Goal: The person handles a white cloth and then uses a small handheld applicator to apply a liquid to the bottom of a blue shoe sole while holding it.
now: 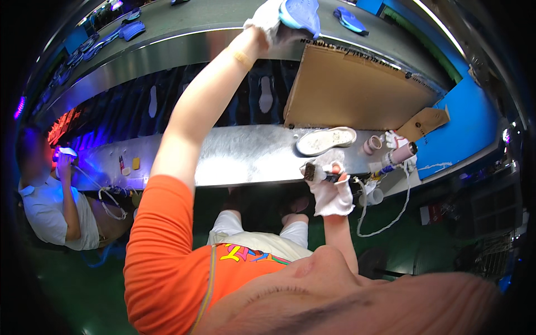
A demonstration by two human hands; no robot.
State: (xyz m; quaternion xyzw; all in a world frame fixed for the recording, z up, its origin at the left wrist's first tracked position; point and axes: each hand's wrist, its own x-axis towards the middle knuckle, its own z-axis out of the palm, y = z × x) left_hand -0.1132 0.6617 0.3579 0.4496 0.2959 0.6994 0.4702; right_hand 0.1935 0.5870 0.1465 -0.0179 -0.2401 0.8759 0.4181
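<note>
My left hand, in a white glove, stretches up to the conveyor's near edge and holds a blue shoe part with a light-blue rim. Its fingers are mostly hidden behind that part. Close to my body, at the near edge of the metal bench, my gloved right hand grips a brush with dark bristles. Bare fingertips show through the glove. Just beyond this hand a white shoe sole lies on the bench, its inner face up and speckled.
A grey conveyor belt carries blue shoe parts. A cardboard sheet leans against its side. Right of the sole stand a pink cup and pink bottle; a white cord hangs nearby. Another person works at left.
</note>
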